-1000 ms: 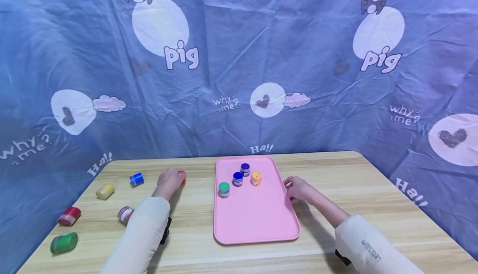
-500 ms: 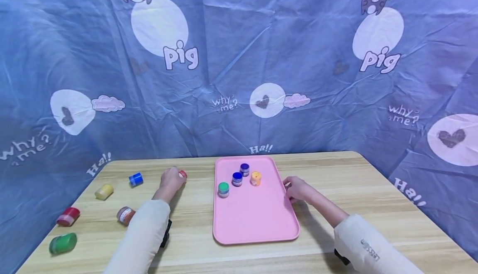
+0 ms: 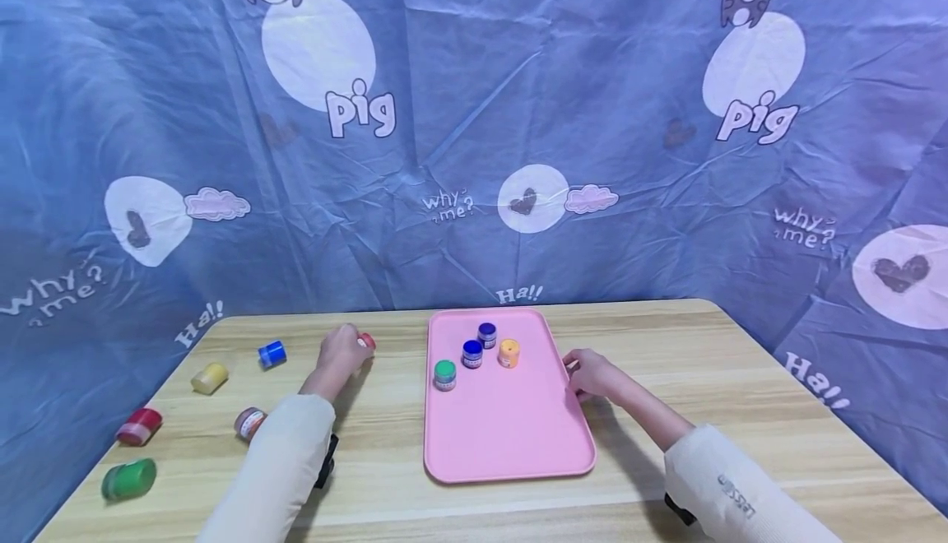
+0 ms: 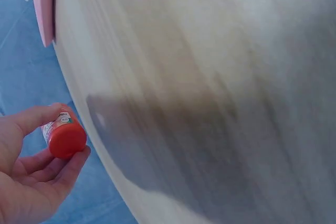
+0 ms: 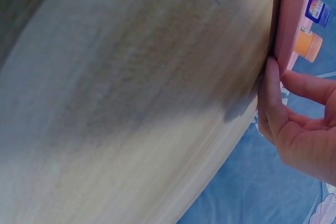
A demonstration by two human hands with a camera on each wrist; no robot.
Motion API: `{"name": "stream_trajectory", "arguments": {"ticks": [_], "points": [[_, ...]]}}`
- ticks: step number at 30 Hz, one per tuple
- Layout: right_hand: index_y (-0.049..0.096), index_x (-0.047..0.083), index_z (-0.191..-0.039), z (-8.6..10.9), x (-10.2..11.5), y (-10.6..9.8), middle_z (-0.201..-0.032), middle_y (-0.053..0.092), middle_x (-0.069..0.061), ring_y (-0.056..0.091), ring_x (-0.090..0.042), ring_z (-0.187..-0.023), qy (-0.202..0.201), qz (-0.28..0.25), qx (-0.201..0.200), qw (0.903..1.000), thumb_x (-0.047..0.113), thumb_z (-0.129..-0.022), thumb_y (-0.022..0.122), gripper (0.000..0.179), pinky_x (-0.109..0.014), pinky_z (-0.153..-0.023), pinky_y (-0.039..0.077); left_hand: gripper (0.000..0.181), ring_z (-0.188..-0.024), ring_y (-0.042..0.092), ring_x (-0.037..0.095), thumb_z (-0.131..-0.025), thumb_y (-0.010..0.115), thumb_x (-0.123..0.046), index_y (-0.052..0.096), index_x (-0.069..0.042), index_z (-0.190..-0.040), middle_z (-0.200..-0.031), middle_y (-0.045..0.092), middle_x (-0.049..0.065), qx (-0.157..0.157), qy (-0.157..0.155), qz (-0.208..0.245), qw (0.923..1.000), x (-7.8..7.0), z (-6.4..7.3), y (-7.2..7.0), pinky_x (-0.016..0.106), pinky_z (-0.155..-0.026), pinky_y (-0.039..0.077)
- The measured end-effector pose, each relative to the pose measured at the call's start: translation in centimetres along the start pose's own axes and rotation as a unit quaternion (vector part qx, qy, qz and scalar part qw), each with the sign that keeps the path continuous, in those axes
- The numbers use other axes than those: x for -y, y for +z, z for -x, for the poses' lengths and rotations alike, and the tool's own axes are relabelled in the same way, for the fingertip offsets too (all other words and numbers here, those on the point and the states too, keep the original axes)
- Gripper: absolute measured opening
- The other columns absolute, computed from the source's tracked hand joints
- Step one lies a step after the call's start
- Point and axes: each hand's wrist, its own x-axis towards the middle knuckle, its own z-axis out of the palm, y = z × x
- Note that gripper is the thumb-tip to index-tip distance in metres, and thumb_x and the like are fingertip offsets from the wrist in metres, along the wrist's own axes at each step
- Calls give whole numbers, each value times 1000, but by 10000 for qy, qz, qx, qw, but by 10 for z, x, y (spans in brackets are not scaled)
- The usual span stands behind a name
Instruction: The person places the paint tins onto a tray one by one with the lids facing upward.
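My left hand (image 3: pixel 342 354) pinches a small red paint jar (image 4: pixel 67 135) between thumb and fingers, left of the pink tray. In the left wrist view the jar is tilted, apart from the table, its label partly behind the thumb. My right hand (image 3: pixel 592 374) grips the right rim of the pink tray (image 3: pixel 511 436) with thumb and fingers. Upright on the tray stand a green-lidded jar (image 3: pixel 445 375), two dark blue-lidded jars, the nearer one (image 3: pixel 472 355) beside the other (image 3: pixel 486 336), and an orange jar (image 3: pixel 508 354).
On the table's left lie a blue jar (image 3: pixel 271 354), a yellow jar (image 3: pixel 210 378), a dark red jar (image 3: pixel 139 427), a green jar (image 3: pixel 129 480) and a brown jar (image 3: pixel 249 424), partly behind my left sleeve (image 3: pixel 274 469). A blue printed cloth (image 3: pixel 459 263) hangs behind the table.
My left hand has shifted slightly right and up with the red jar, which shows more past the fingers. My right hand stays at the tray's rim.
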Motion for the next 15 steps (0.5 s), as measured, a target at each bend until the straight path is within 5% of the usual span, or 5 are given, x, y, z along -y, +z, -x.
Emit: {"name": "stream_trajectory", "arguments": {"ticks": [15], "points": [[46,-18,-107,-1,0,1,-83,55,-17,56,-18,-59,-43,-102,11,9999,-18,-63,49,44,-32,-55,54,13,-70,54,30,-71,65,-7,55,1,-75,-70,55,11,-180,466,69,9987,-31,8,2,39,-67,47]]}}
